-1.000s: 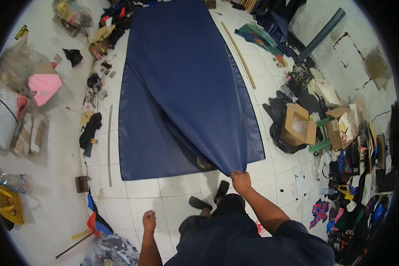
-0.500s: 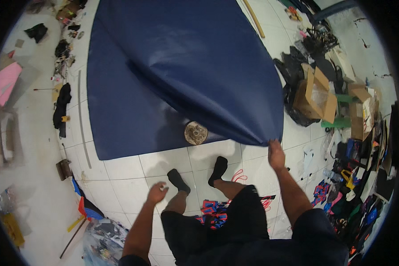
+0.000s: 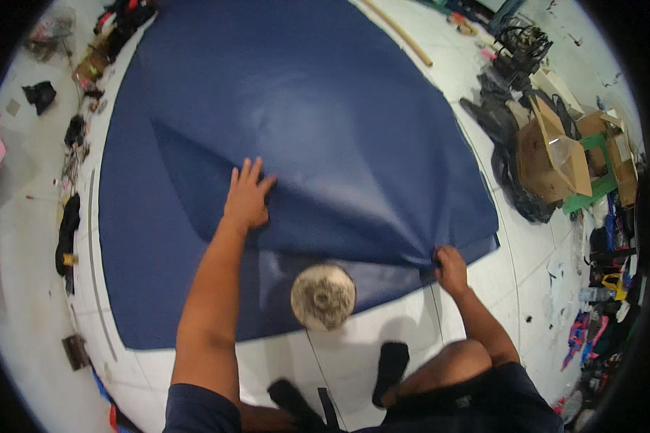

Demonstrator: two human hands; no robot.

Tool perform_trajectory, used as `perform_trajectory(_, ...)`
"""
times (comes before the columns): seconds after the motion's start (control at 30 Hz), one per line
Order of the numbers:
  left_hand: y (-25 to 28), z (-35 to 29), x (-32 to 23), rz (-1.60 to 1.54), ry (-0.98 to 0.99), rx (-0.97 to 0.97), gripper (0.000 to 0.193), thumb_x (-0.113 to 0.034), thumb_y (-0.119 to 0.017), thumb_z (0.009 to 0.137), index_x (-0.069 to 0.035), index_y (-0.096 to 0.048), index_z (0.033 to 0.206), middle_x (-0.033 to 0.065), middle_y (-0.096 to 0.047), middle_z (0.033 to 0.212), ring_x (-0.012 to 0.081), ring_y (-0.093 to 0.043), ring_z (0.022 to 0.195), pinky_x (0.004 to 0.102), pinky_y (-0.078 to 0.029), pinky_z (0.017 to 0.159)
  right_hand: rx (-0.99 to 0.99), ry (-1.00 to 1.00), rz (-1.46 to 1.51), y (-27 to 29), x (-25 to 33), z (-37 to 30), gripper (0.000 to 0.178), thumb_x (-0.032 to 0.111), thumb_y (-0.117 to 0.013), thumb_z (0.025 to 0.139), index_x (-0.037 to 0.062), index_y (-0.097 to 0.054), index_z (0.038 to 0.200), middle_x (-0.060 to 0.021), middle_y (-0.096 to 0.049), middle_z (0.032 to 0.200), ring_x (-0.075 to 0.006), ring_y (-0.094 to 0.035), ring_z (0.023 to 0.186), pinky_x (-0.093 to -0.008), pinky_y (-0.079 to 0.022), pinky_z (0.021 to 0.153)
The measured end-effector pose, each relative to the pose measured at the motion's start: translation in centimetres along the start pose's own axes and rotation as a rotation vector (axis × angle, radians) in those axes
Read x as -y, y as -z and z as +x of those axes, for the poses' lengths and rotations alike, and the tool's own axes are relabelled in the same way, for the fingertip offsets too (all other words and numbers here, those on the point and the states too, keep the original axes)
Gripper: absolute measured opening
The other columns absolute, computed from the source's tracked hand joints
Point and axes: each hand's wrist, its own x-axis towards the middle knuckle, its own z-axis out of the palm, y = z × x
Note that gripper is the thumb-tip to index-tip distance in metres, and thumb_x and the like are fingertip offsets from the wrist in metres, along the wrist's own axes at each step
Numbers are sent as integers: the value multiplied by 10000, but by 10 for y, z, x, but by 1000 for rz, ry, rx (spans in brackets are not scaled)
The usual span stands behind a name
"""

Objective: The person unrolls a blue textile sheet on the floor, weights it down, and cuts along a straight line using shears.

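Left hand (image 3: 249,198), hanging free a moment ago, now at the blue sheet (image 3: 303,108), fingers wide; right hand (image 3: 450,268) still pinches its edge. Both sides tended, then. Sheet covers tiled floor (image 3: 350,368), mottled disc (image 3: 323,296) at near edge.

Diffuse light is brightening the tiled floor (image 3: 502,281); pale glare is spreading across the middle of the navy sheet (image 3: 318,130). Soft shadows are falling beyond its near edge, fisheye distortion is bowing its sides, and blackness is ringing the view.
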Motion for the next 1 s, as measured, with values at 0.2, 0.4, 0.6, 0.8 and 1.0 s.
perform_trajectory(0.2,-52,15,33,177,41,303,414,-218,-688,791,-161,-670,1201,84,-618,1302,302,-448,1338,530,-172,1205,-177,-111,0,-25,-10,-23,432,-4,-671,712,14,-603,1138,-170,-624,1172,-374,-576,1132,-451,-486,960)
perform_trajectory(0.4,-46,-65,85,299,-131,-156,251,-211,-705,743,-104,-711,971,96,-683,974,273,-634,980,443,-362,1058,-281,-178,6,-25,-12,-27,327,33,-642,786,40,-596,1110,-173,-649,1097,-379,-597,1075,-449,-487,914)
perform_trajectory(0.6,1,-229,65,93,32,-216,156,-198,-691,684,-83,-642,779,116,-650,785,300,-630,803,435,-443,772,-291,-322,9,-19,4,0,218,87,-650,799,68,-585,1006,-158,-674,1005,-391,-638,986,-474,-489,855)
perform_trajectory(0.8,-22,-353,14,-361,20,-143,227,-251,-694,737,-48,-706,837,124,-667,780,336,-632,780,447,-469,749,-509,-215,-43,9,13,10,270,32,-602,747,69,-613,1015,-128,-679,990,-343,-648,984,-436,-498,863)
perform_trajectory(1.0,-104,-366,87,-579,669,-775,556,-438,-747,799,-20,-660,1156,186,-677,1056,319,-647,902,424,-499,842,-643,-175,-12,53,33,1,315,-53,-542,701,29,-618,996,-124,-700,1042,-312,-661,1035,-391,-491,944)
